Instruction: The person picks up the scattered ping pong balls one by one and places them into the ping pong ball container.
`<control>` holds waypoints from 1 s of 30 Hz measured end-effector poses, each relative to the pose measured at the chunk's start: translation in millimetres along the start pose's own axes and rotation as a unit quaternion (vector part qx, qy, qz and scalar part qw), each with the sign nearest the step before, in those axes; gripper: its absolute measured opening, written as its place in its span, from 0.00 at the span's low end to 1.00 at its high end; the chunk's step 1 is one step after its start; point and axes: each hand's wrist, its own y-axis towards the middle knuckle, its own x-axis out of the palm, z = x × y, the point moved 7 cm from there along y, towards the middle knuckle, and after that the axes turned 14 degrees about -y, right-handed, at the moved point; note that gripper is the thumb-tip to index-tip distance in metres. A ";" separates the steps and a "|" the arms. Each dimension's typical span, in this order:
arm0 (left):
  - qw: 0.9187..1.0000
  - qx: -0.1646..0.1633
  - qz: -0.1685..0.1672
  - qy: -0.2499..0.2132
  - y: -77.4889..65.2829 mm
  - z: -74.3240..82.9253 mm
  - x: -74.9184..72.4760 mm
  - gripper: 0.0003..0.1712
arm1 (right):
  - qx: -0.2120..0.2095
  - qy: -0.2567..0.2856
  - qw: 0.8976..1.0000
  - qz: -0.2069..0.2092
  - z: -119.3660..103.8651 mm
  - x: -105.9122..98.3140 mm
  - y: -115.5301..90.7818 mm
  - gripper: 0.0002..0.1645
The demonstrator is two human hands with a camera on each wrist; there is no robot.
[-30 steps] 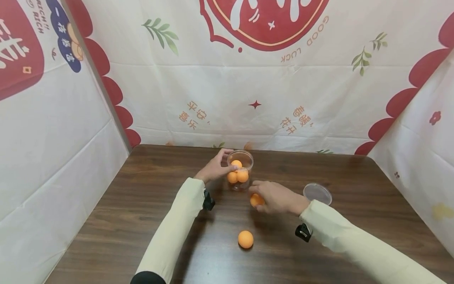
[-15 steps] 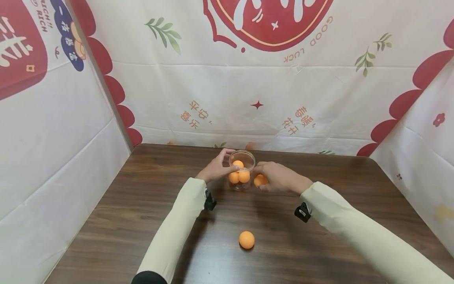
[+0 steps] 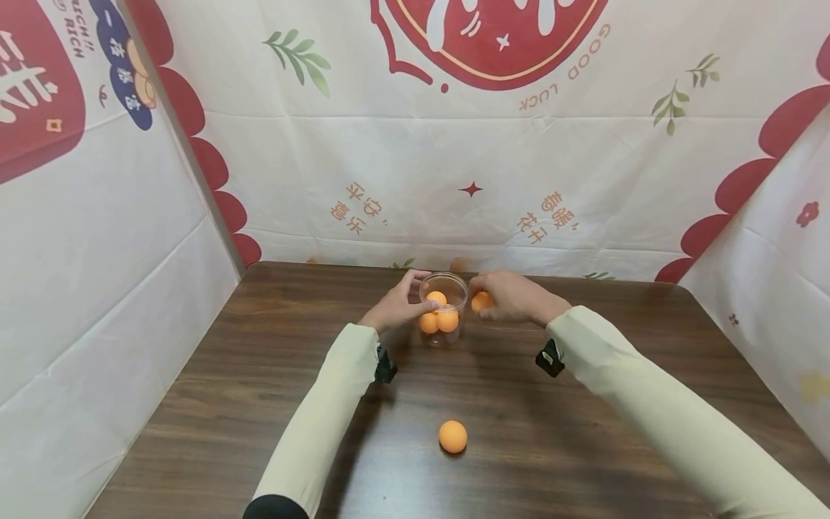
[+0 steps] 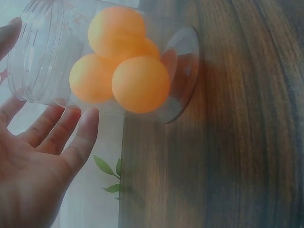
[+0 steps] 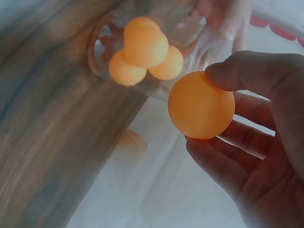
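A clear plastic jar (image 3: 442,340) without its lid stands upright at the back of the table, several orange ping-pong balls (image 4: 140,84) piled inside. My left hand (image 3: 397,301) holds it from the left, thumb near the rim and fingers along the far side. Just right of the jar's mouth, my right hand (image 3: 515,297) pinches another orange ping-pong ball (image 5: 201,105) between thumb and fingertips, raised off the table. One more loose ping-pong ball (image 3: 452,437) rests on the wood nearer the front.
The dark wooden table (image 3: 259,375) ends at a printed white cloth (image 3: 415,158) right behind the jar. Similar cloth hangs at the left and right sides. My right sleeve (image 3: 622,360) reaches across the table's right half.
My right hand has lifted its ping-pong ball from low beside the jar up to about rim height. The left hand keeps its hold on the jar. The lid seen earlier is now hidden.
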 end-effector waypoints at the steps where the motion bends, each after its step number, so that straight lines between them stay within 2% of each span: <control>1: 1.000 -0.001 -0.001 0.000 0.1 0.2 -0.1 0.37 | 0.003 0.002 1.000 -0.003 1.5 -1.1 2.1 0.12; 6: 1.000 -0.003 -0.009 -0.013 -0.9 2.9 -0.8 0.38 | 0.003 0.005 1.000 0.014 5.5 -11.4 15.2 0.12; 10: 0.999 -0.012 -0.024 -0.019 -8.5 17.6 1.1 0.38 | -0.013 0.003 0.999 0.031 4.1 -19.6 23.1 0.17; 14: 1.000 -0.011 -0.017 -0.009 -7.7 13.1 0.6 0.37 | -0.024 -0.003 0.999 0.041 2.4 -21.5 28.0 0.19; 17: 1.000 -0.010 -0.007 -0.008 -1.7 -0.5 -1.1 0.36 | -0.014 -0.010 0.999 0.045 4.2 -18.2 31.2 0.18; 25: 1.000 -0.004 -0.010 -0.002 -1.0 0.8 -0.7 0.36 | 0.011 -0.014 0.999 0.046 2.4 -15.3 38.5 0.17; 30: 1.000 -0.010 -0.012 -0.005 -1.4 1.4 -0.2 0.36 | 0.010 -0.008 0.999 0.045 0.6 -9.6 44.5 0.15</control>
